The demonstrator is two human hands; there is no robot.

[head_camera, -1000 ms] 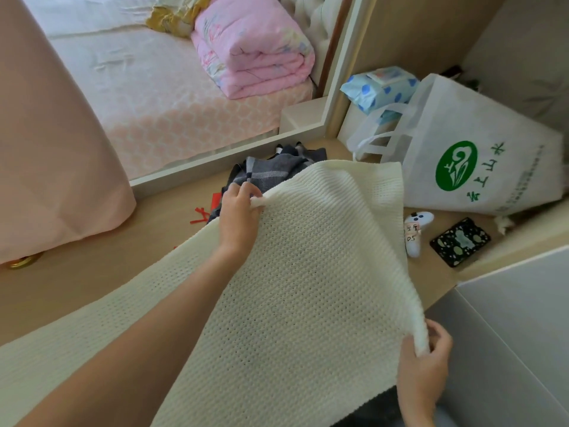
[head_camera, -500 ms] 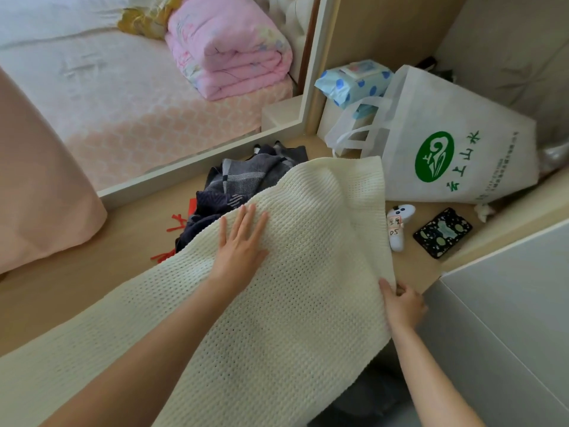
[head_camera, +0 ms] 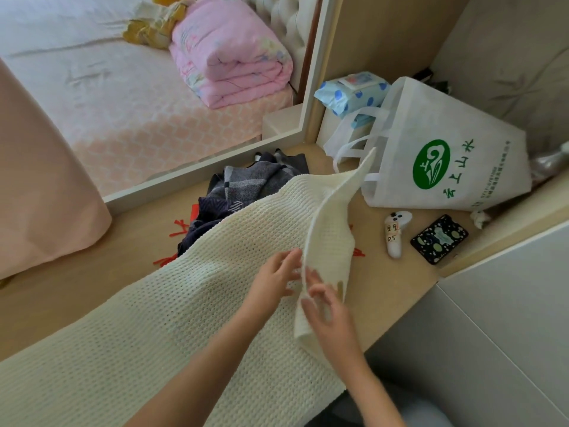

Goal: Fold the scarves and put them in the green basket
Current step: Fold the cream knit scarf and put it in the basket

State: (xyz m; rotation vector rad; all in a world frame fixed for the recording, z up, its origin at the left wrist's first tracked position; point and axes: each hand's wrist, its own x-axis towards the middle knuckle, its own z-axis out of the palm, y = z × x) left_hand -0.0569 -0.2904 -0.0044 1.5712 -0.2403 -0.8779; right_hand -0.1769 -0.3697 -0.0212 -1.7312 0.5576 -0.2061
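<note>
Head view: a cream knit scarf (head_camera: 172, 318) lies spread across the wooden table (head_camera: 92, 272), its right edge turned up in a fold. The left hand (head_camera: 271, 280) rests on the scarf, fingers apart. The right hand (head_camera: 329, 315) grips the raised fold, fingers clamped on it. A dark plaid scarf (head_camera: 246, 189) lies bunched behind, partly under the cream one.

Cream waffle-knit scarf (head_camera: 191, 303); grey plaid scarf (head_camera: 246, 183).
</note>
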